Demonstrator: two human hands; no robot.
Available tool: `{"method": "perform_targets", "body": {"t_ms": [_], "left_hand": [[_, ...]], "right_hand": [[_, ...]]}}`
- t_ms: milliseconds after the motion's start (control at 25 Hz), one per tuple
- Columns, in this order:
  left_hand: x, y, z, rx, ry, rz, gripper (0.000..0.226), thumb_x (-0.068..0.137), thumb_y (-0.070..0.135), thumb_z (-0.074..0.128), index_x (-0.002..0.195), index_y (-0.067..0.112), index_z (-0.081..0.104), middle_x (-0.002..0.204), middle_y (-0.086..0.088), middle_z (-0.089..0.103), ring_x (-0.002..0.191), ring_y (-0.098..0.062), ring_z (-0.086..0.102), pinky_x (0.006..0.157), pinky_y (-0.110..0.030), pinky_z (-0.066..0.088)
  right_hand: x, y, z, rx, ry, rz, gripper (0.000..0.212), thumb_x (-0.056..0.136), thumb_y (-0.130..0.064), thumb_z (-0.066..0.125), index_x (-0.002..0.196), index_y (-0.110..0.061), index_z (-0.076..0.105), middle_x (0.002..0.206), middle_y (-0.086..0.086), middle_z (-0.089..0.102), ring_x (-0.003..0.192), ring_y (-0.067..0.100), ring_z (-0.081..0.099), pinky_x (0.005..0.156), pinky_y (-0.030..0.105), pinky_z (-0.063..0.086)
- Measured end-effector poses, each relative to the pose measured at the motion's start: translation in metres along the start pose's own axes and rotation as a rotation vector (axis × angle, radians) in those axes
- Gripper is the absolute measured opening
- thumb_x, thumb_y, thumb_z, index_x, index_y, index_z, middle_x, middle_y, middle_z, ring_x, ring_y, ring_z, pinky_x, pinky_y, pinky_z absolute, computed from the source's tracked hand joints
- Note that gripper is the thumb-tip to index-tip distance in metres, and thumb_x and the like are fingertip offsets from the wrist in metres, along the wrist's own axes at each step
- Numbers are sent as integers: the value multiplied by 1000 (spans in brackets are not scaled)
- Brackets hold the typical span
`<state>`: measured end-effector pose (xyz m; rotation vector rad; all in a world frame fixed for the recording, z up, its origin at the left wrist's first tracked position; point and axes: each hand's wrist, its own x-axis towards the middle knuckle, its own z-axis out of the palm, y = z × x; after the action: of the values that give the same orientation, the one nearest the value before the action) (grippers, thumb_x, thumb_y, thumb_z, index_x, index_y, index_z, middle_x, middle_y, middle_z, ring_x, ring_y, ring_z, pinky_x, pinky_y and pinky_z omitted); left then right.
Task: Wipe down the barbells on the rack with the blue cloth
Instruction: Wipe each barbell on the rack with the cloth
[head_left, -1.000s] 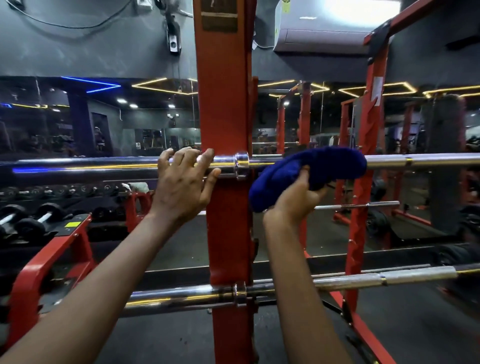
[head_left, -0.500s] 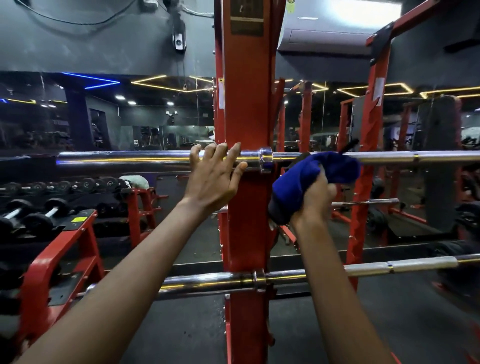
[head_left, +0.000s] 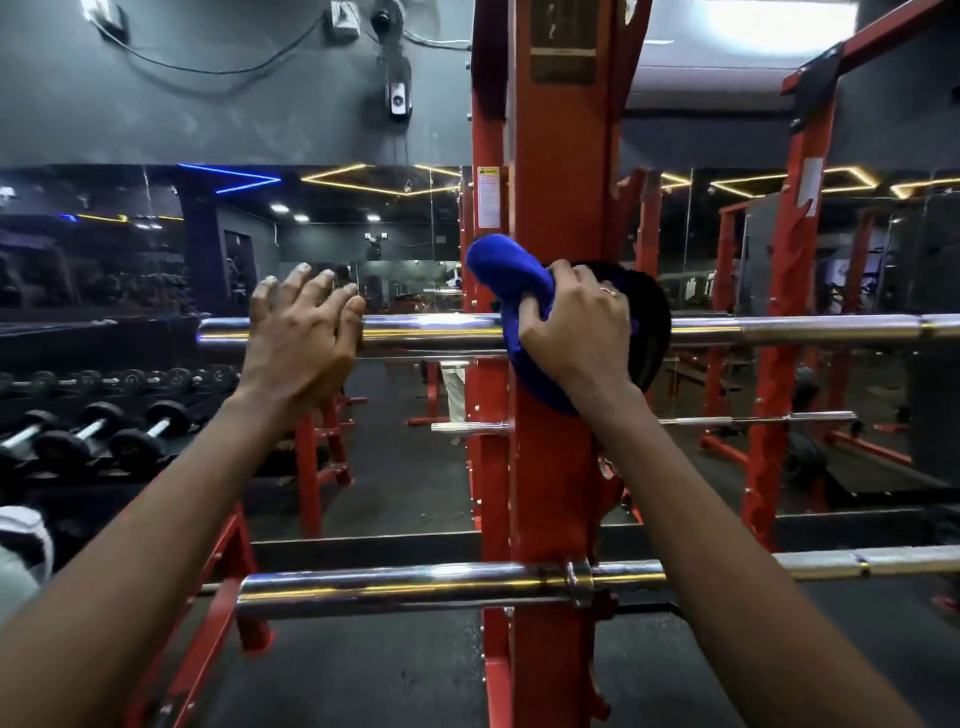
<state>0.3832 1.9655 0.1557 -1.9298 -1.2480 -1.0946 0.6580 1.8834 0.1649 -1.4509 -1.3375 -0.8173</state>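
The cloth (head_left: 498, 270) in my right hand (head_left: 576, 332) is a plain, deep royal blue. The upper barbell (head_left: 431, 335) under my left hand (head_left: 301, 338) is bright chrome, streaked with yellow and a touch of blue. The lower barbell (head_left: 415, 582) is the same chrome, turning duller grey towards the right. The rack upright (head_left: 561, 182) is orange-red and carries a white and yellow label (head_left: 488, 197). The dumbbells (head_left: 88, 436) are black with silver handles. The wall (head_left: 208, 104) is dark grey.

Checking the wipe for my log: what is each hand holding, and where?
The right hand grips the blue cloth bunched around its middle, against the upper barbell. The left hand holds nothing; its straight fingers rest on that bar.
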Motion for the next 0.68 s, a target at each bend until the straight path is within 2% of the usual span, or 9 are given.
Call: {"method": "perform_targets", "body": {"t_ms": [80, 200, 280, 360, 440, 560, 680], "left_hand": [[-1, -8, 7, 6, 30, 14, 66, 105, 48, 14, 139, 16, 61, 143, -13, 59, 144, -30, 40, 116, -46, 22], [-2, -4, 13, -11, 137, 22, 59, 107, 41, 21, 129, 14, 68, 128, -11, 70, 134, -32, 52, 107, -46, 32], [-4, -4, 15, -15, 192, 41, 54, 108, 37, 25, 126, 13, 70, 123, -11, 72, 130, -32, 56, 104, -46, 35], [-6, -6, 16, -25, 222, 73, 52, 108, 35, 27, 125, 11, 71, 119, -12, 74, 127, -33, 58, 102, -46, 36], [-7, -8, 16, -34, 246, 92, 52, 108, 34, 27, 122, 9, 71, 115, -14, 74, 124, -34, 61, 100, -46, 37], [-7, -10, 18, -16, 277, 90, 50, 108, 33, 29, 118, 8, 72, 112, -15, 75, 120, -34, 63, 98, -45, 39], [-7, -9, 18, 10, 256, 72, 50, 108, 33, 28, 118, 11, 72, 111, -12, 75, 117, -32, 64, 98, -45, 39]], "right_hand": [[8, -15, 1, -61, -79, 54, 41, 88, -45, 44, 102, -11, 63, 99, 13, 69, 90, 39, 66, 86, 46, 46], [10, -37, 6, -51, -200, -114, 44, 90, -53, 37, 92, -15, 60, 93, 13, 69, 88, 37, 65, 75, 41, 41], [12, -34, 3, 23, -317, -203, 32, 96, -49, 42, 92, -19, 55, 92, 11, 69, 89, 34, 64, 73, 36, 35], [18, -16, -11, 143, -437, -162, 25, 97, -46, 52, 103, -22, 55, 91, 5, 68, 87, 29, 65, 74, 34, 38], [12, 1, -15, 135, -378, -129, 38, 92, -55, 57, 111, -21, 54, 96, 1, 63, 90, 24, 61, 80, 36, 42], [-9, -2, 3, -111, -117, 2, 61, 84, -70, 46, 113, -17, 55, 114, 9, 57, 104, 32, 56, 98, 46, 40], [-9, -35, 20, -122, -120, 14, 58, 83, -64, 42, 104, -13, 60, 104, 15, 67, 98, 37, 62, 91, 46, 41]]}}
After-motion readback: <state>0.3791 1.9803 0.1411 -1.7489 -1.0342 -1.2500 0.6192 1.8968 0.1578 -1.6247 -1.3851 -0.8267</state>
